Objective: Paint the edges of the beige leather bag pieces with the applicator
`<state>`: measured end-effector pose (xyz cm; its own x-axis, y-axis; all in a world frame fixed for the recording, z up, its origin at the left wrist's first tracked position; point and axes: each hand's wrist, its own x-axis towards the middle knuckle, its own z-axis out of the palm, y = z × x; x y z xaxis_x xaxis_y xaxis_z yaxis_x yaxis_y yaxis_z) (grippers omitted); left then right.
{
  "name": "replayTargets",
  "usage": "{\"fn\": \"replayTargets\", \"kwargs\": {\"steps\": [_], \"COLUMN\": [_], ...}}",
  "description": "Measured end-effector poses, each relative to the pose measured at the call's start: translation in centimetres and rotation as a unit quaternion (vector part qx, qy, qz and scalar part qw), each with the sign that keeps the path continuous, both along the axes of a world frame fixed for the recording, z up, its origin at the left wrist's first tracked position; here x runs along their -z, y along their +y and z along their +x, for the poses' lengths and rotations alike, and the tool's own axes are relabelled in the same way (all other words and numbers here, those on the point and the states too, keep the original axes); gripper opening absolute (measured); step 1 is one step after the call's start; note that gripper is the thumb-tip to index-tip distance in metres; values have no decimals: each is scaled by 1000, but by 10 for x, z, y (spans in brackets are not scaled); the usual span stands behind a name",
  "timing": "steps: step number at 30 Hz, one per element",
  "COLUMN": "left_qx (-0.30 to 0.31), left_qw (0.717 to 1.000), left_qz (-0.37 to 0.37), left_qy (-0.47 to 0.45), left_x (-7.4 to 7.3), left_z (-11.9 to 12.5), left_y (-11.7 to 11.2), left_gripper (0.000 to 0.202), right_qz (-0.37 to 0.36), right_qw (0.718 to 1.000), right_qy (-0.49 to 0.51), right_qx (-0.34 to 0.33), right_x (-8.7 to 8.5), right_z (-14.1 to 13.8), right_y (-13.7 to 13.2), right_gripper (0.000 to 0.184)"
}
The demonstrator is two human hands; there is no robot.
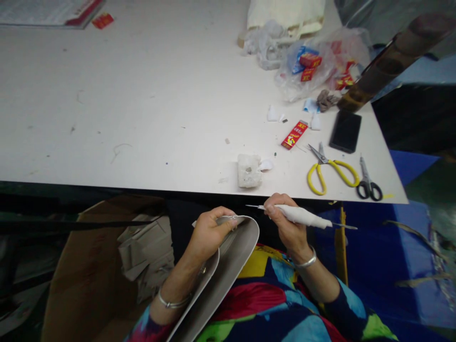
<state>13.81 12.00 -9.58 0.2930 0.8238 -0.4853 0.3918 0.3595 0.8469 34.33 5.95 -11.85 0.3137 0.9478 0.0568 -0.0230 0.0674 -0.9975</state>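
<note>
My left hand [210, 232] is closed on the upper edge of a grey-beige, leather-like piece [237, 266], thumb on top. The piece curves over on itself and hangs toward my lap, with a small metal stud near the forearm. My right hand [288, 225] is closed round an awl [302, 216] with a white wrapped handle. Thin metal sticks out at both ends of the awl; one tip points left, just above the piece's edge and apart from it. A whitish block [249, 171] with a hole in it sits on the table beyond my hands.
On the white table [142, 104] lie yellow-handled scissors [322, 166], small black-handled snips [368, 183], a black phone [345, 130] and a red packet [295, 135]. Plastic bags [320, 61] lie by a brown post [392, 61]. A cardboard box [85, 266] of grey pieces stands below left.
</note>
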Motion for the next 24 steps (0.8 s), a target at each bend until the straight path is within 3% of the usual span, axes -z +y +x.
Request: {"fn": "replayTargets", "kwargs": {"steps": [4,7,13,18,24], "left_qx": [-48,-143,-340,-440,-510], "left_qw": [997,983,916,863,811], "left_qz": [68,117,212,249,287], "left_qy": [5,-9,-19,-1,0], "left_x": [-9,-21,-58,-86,-92], "left_z": [-11,-33,-91,-123,-134], "left_y": [2,12,29,20,5], "left_gripper": [18,19,21,18,22], "right_qz": [38,71,149,128,35], "right_qw": [999,997,989,992,998], "right_qy": [-29,-38,14,6,-19], "right_qx": [17,18,15,-1,-57], "right_x": [-4,-8,-21,-32,-30], "right_z": [0,0,-7,-12,-30], "right_y": [-5,-8,-12,-18,-22], "right_gripper": [18,17,26,25,13]}}
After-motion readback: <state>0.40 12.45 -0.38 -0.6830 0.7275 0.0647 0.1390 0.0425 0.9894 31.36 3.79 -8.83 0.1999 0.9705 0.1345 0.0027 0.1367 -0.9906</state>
